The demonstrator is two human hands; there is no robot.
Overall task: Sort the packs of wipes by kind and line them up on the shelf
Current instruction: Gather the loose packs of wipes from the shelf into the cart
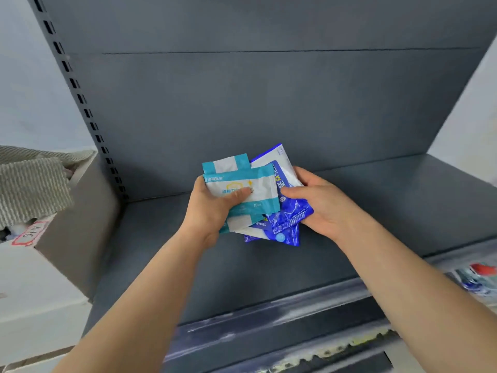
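Flat teal-and-white packs [263, 191] overlap in the left hand [209, 214], its thumb across the front one. Blue-and-white packs [290, 214] fan out behind them, gripped by the right hand [322, 205], above the grey shelf [403, 205].

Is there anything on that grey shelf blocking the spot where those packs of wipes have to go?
Nothing visible does. The left hand grips the teal packs and the right hand the blue packs, over the shelf, whose board shows bare beneath them. The cardboard box stands off to the left, outside the shelf.
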